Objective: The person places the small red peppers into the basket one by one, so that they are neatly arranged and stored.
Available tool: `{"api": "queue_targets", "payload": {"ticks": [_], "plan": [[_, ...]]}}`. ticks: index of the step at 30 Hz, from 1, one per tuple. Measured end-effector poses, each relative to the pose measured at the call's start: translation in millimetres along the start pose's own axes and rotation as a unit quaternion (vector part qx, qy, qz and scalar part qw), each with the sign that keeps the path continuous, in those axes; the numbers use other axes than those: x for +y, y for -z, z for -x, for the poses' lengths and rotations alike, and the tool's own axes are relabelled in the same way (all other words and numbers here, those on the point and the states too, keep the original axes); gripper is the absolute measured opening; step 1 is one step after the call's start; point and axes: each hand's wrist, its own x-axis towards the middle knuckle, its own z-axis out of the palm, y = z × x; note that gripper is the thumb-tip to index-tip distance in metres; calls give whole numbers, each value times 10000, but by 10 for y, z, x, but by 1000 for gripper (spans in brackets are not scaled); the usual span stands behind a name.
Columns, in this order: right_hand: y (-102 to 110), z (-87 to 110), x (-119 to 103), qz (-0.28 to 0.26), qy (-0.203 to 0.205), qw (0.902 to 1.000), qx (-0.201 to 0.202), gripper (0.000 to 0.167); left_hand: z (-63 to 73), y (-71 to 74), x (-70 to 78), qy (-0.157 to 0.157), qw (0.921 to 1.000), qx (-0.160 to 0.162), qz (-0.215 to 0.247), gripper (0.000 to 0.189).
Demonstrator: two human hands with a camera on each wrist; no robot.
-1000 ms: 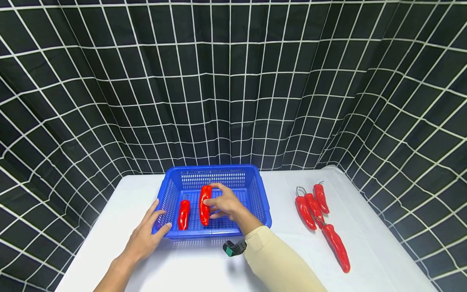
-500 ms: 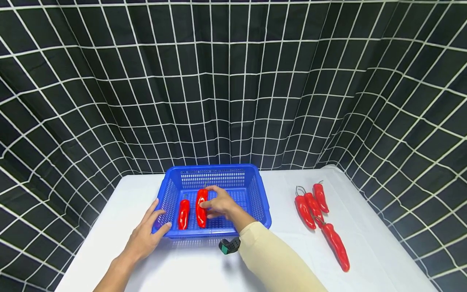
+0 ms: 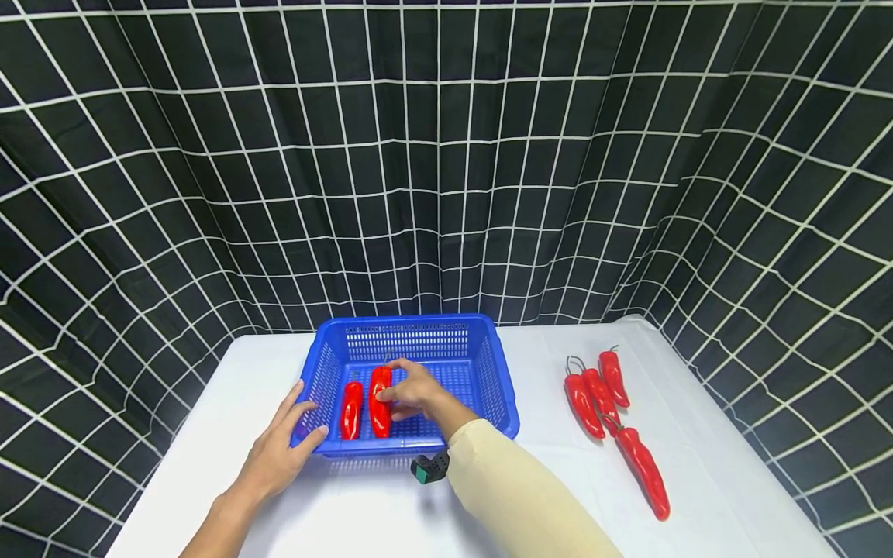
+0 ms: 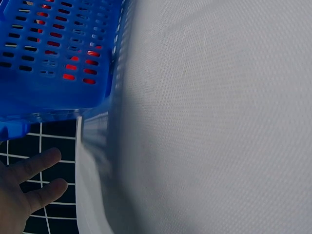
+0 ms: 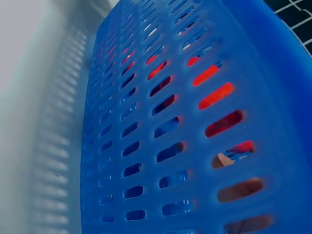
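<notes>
A blue plastic basket [image 3: 418, 447] with slotted walls stands on the white-covered table. Inside, my right hand [image 3: 416, 390] holds a red chili pepper [image 3: 380, 407] between thumb and fingers, its stem pointing away from me. Just left of it, a second red pepper [image 3: 351, 411] lies on the basket floor. My left hand [image 3: 275, 453] is at the basket's left front corner, fingers spread beside the rim; the left wrist view shows its fingers [image 4: 46, 192] apart, near the basket wall [image 4: 48, 92]. In the right wrist view the front wall [image 5: 146, 141] hides most of the right hand.
To the right on the tablecloth [image 3: 537, 480] lie several more red peppers, three grouped together [image 3: 584, 407] and a longer one [image 3: 643, 473] nearer me. A dark curtain [image 3: 446, 194] with a white grid surrounds the table at the back and sides.
My right hand has moved left and slightly toward me with the pepper, bringing it closer beside the other one in the basket. The left hand has stayed in place.
</notes>
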Motion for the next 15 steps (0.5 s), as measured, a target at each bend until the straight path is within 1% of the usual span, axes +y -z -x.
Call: {"api": "queue_targets", "payload": {"ticks": [8, 15], "plan": [[-30, -25, -3, 185, -142, 9997, -16, 55, -10, -7, 2, -18, 10000, 15, -31, 50], [-76, -49, 23, 391, -118, 9992, -44, 53, -1, -11, -2, 2, 10000, 1, -40, 51]]}}
